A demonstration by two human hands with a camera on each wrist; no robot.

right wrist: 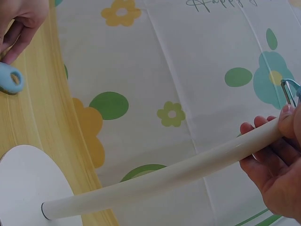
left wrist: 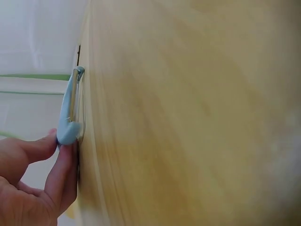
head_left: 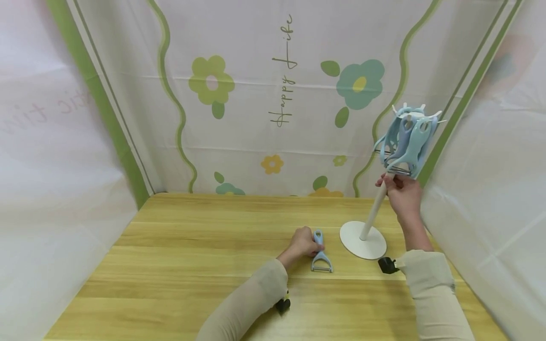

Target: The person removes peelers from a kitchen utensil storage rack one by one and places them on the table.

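Observation:
A light blue Y-shaped peeler (head_left: 322,259) is at the middle right of the table, its blade end toward the near edge. My left hand (head_left: 304,242) pinches its handle between thumb and fingers. In the left wrist view the peeler (left wrist: 68,113) is right at the tabletop; whether it touches cannot be told. To the right stands a white rack with a round base (head_left: 354,240) and a tall pole (right wrist: 164,183). Several blue and teal peelers (head_left: 411,147) hang from the hooks at its top. Just below them, my right hand (head_left: 405,196) grips the pole.
The wooden table (head_left: 192,265) meets a white flowered cloth (head_left: 256,142) at its back edge. More cloth hangs along the left and right sides. A small black device (head_left: 387,265) at the right cuff is near the rack's base.

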